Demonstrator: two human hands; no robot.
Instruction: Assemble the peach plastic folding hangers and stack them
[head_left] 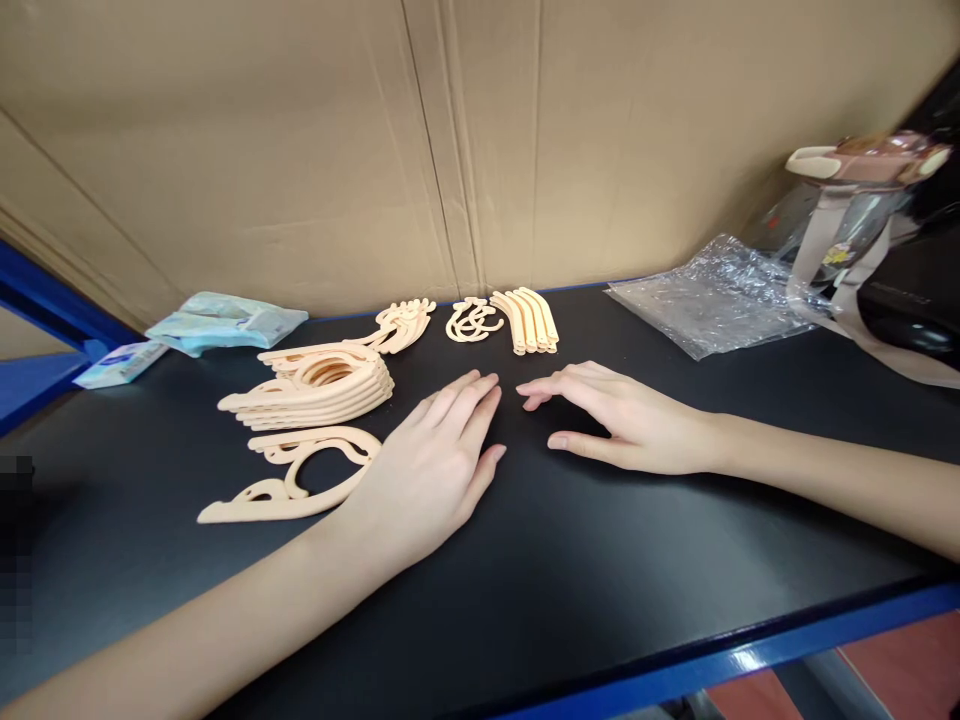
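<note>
My left hand [435, 465] lies over the black tabletop with its fingers stretched out, holding nothing. Just left of it is a beige folding hanger [300, 508], folded up and partly covered by my hand and wrist. Behind that hanger sits a stack of several more folded hangers [315, 400]. My right hand [622, 415] hovers at or just above the table, thumb apart from the fingers, with nothing in it. Beyond both hands are a row of curved hanger arms [529, 320], a small heap of hanger hooks [472, 320] and another cluster of beige hanger parts [403, 325].
At the back left lie a light blue tissue pack [225, 322] and a smaller white-and-blue packet [121, 364]. A clear plastic bag [712, 295] rests at the back right, beside a strapped drink bottle [847, 220]. Cardboard [300, 150] stands along the rear edge.
</note>
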